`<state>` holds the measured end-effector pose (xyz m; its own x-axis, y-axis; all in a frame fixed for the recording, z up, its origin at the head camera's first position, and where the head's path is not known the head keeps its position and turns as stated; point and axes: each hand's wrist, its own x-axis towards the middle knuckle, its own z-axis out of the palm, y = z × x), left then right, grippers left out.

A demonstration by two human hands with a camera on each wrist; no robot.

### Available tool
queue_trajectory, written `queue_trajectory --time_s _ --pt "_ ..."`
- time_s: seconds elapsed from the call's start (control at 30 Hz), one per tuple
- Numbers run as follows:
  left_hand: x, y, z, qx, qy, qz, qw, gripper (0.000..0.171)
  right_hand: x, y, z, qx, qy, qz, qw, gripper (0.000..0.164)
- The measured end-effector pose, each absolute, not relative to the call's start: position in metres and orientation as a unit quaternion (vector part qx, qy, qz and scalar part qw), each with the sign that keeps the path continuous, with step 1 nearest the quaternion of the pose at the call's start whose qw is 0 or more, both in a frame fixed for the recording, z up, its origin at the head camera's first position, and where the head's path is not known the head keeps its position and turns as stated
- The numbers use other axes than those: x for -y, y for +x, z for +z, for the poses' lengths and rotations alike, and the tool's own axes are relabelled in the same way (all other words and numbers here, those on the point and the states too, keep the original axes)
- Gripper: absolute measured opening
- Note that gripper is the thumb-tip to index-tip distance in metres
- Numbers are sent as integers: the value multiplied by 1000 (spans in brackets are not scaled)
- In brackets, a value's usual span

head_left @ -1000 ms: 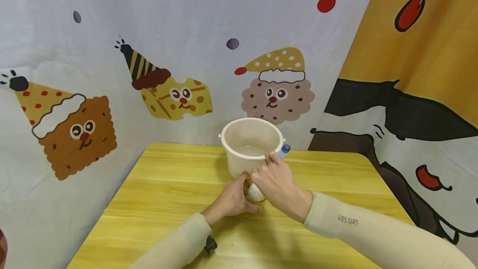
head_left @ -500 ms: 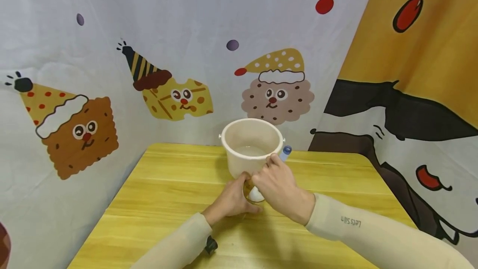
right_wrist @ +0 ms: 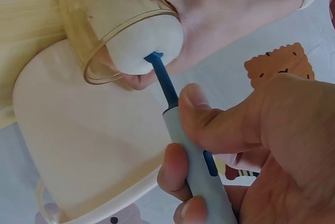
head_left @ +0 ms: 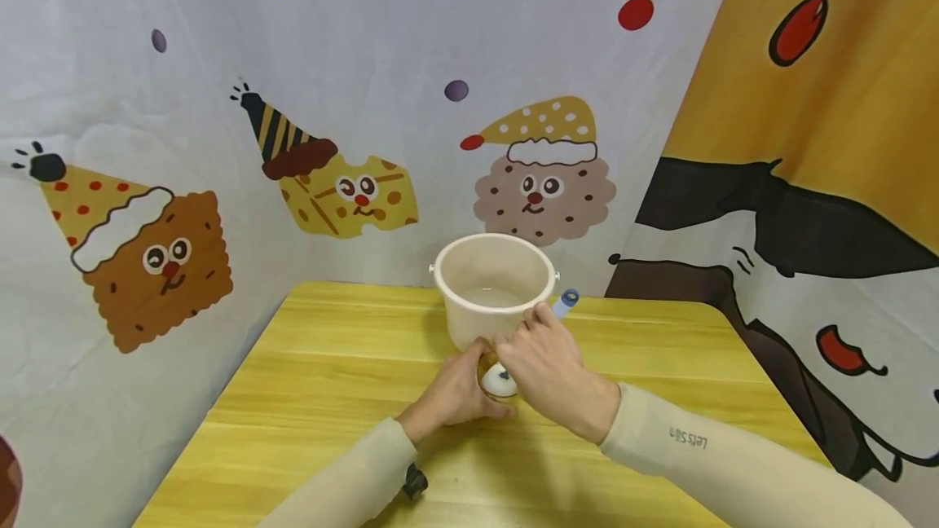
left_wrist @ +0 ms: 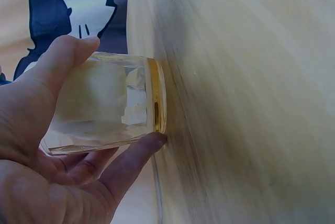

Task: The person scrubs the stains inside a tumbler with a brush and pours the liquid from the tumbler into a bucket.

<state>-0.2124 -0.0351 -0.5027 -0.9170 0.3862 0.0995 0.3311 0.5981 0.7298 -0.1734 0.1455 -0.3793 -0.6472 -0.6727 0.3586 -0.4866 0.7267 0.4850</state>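
A clear amber-tinted drinking glass stands on the table in front of the bucket. My left hand grips it round the side, thumb and fingers spread about its wall; in the left wrist view the base meets the wood. Inside sits the white sponge head of a cup brush, filling much of the mouth. My right hand holds that brush's pale blue handle, thumb along it and fingers curled round. A darker blue neck joins handle and sponge. The handle's hooped blue end sticks out beyond the right hand.
Just behind the hands, a cream bucket stands on the yellow wood-grain table, with some water at its bottom. A cartoon-printed curtain hangs behind the table. A small black device is at the left wrist.
The brush handle has swung, its blue end shifting slightly to the right past the bucket. The sponge has turned, showing the dark neck joint. The left hand keeps its hold on the glass.
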Motion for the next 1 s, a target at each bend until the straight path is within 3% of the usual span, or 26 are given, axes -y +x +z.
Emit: queue_trajectory --time_s 0.33,0.73,1.0 --pt "36 -212 -505 -892 201 402 40 89 -152 -187 -391 893 313 -150 285 41" --pt "36 -216 -503 -894 201 398 45 87 -148 -192 -393 894 295 -165 295 27" --pt "36 -215 -506 -893 201 399 41 94 -145 -190 -390 898 298 -185 265 24"
